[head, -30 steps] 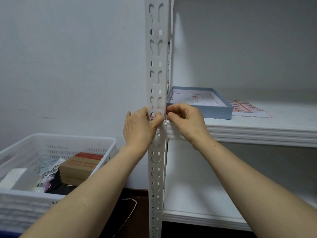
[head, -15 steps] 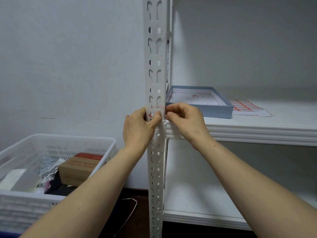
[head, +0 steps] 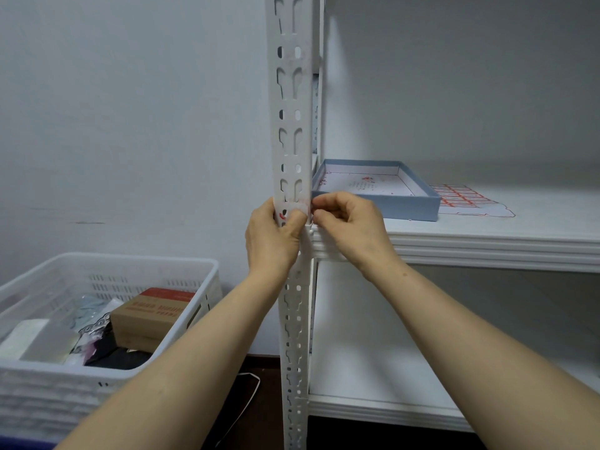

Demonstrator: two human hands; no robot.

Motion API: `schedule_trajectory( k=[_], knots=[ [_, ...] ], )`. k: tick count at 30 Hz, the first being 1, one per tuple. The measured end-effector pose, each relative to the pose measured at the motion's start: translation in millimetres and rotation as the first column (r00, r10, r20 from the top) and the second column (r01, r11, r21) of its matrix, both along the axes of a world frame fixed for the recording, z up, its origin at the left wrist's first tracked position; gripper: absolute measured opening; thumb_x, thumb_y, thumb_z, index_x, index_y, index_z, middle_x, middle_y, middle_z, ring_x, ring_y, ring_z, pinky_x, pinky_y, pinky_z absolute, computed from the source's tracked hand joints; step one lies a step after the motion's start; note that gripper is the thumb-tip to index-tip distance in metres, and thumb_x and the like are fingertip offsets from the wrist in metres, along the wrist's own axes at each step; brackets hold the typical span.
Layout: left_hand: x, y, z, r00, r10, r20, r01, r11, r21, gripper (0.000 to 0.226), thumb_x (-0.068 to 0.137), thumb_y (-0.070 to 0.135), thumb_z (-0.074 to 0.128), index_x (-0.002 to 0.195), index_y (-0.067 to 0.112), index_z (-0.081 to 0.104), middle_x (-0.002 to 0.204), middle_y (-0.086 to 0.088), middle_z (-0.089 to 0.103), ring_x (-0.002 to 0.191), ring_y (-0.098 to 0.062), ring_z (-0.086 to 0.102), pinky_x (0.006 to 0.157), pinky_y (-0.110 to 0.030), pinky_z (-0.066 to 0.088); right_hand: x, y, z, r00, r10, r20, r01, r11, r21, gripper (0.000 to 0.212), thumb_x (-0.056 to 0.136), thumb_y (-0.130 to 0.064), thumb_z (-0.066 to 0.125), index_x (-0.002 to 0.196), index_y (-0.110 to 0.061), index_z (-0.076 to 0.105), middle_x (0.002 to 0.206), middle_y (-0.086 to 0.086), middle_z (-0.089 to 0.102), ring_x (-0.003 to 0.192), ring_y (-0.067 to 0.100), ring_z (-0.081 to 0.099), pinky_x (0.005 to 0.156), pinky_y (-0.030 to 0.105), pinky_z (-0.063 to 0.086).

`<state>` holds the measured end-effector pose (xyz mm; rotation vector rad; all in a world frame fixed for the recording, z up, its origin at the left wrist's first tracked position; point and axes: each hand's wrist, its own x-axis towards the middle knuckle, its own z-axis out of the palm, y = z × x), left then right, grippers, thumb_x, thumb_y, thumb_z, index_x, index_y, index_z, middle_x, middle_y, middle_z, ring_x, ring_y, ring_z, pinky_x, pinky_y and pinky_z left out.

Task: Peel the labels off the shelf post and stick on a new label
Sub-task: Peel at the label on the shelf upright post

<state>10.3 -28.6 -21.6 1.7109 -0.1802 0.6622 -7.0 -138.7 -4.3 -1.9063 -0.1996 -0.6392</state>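
A white slotted shelf post [head: 290, 102] runs vertically through the middle of the view. A small white label with red print [head: 292, 211] sits on the post just above the shelf edge. My left hand [head: 271, 238] wraps the post from the left, its thumb pressed on the label's lower part. My right hand [head: 349, 222] has its fingers curled and pinches the label's right edge at the post's corner. A sheet of red-printed labels [head: 464, 198] lies on the shelf to the right of a blue box.
A shallow blue box [head: 406, 206] with a printed sheet inside sits on the white shelf [head: 487, 241]. A white plastic basket [head: 107, 267] at lower left holds a cardboard box [head: 149, 316] and packets. A lower shelf [head: 373, 407] and dark floor lie below.
Both hands stay at the label on the post. The left thumb has shifted slightly on the label; the view has dipped a little.
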Motion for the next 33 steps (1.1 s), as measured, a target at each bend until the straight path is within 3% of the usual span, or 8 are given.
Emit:
schedule_trajectory(
  k=[3,6,10,15,19,23,26,33],
  knots=[
    [1,1,-2,0.999,0.009,0.035,-0.009,1.0,0.009,0.027,0.068,0.031,0.047,0.07,0.005,0.055,0.057,0.002,0.043,0.055,-0.013,0.034,0.056,-0.03,0.032,0,0,1,1.0,0.004,0.0,-0.004,1.0,-0.007,0.019,0.085,-0.007,0.06,0.101,-0.013,0.068,0.088,-0.005,0.067,0.084,0.008,0.062,0.09,0.028,0.052],
    [3,3,-6,0.999,-0.022,0.05,0.023,1.0,-0.007,0.031,0.072,0.032,0.049,0.079,0.004,0.061,0.067,-0.011,0.055,0.064,-0.016,0.042,0.063,-0.034,0.041,0,-1,1,1.0,0.006,-0.002,-0.006,1.0,-0.004,0.019,0.085,-0.007,0.06,0.101,-0.013,0.068,0.088,-0.005,0.066,0.085,0.009,0.062,0.091,0.029,0.052],
    [4,4,-7,0.996,-0.088,0.033,0.091,0.993,-0.08,0.02,0.075,0.033,0.056,0.069,0.015,0.061,0.05,0.014,0.052,0.053,-0.005,0.043,0.062,-0.03,0.042,0,-1,0,1.0,0.007,-0.001,-0.007,1.0,0.0,0.018,0.085,-0.008,0.061,0.1,-0.015,0.068,0.087,-0.007,0.067,0.086,0.009,0.063,0.091,0.029,0.052],
    [4,2,-6,0.996,-0.09,0.029,0.093,0.986,-0.138,0.011,0.076,0.027,0.056,0.066,0.025,0.061,0.06,0.007,0.053,0.06,-0.012,0.044,0.064,-0.03,0.042,1,-1,-1,1.0,0.006,0.003,-0.006,1.0,0.0,0.018,0.085,-0.007,0.06,0.1,-0.014,0.068,0.089,-0.004,0.068,0.086,0.01,0.064,0.091,0.03,0.052],
    [3,2,-4,0.995,-0.094,0.023,0.096,0.981,-0.166,0.025,0.083,0.011,0.058,0.066,0.029,0.06,0.067,0.001,0.057,0.064,-0.014,0.045,0.064,-0.028,0.041,1,-1,-1,1.0,0.006,0.004,-0.006,1.0,-0.003,0.019,0.085,-0.007,0.06,0.101,-0.013,0.068,0.09,-0.004,0.068,0.086,0.01,0.064,0.09,0.028,0.052],
    [2,2,-2,0.993,-0.113,0.023,0.116,0.975,-0.19,0.027,0.085,0.005,0.057,0.07,0.026,0.062,0.067,0.002,0.059,0.062,-0.008,0.046,0.059,-0.021,0.042,1,0,-1,1.0,0.003,0.002,-0.003,1.0,0.005,0.018,0.085,-0.006,0.06,0.099,-0.014,0.069,0.087,-0.005,0.068,0.084,0.009,0.063,0.089,0.027,0.052],
    [0,1,-1,0.992,-0.127,0.017,0.128,0.967,-0.218,0.022,0.084,0.003,0.056,0.073,0.021,0.064,0.071,-0.003,0.059,0.063,-0.011,0.045,0.06,-0.024,0.041,1,1,0,1.0,-0.001,0.0,0.001,1.0,0.003,0.018,0.085,-0.007,0.06,0.099,-0.014,0.069,0.086,-0.007,0.067,0.082,0.007,0.063,0.089,0.026,0.052],
    [-5,-1,2,0.986,-0.168,0.015,0.166,0.944,-0.284,0.029,0.085,0.001,0.056,0.072,0.025,0.063,0.067,0.004,0.06,0.055,-0.001,0.048,0.057,-0.015,0.044,0,0,0,1.0,0.0,0.003,0.0,1.0,-0.007,0.019,0.085,-0.008,0.06,0.1,-0.015,0.069,0.086,-0.008,0.067,0.083,0.006,0.063,0.088,0.025,0.051]
  ],
)
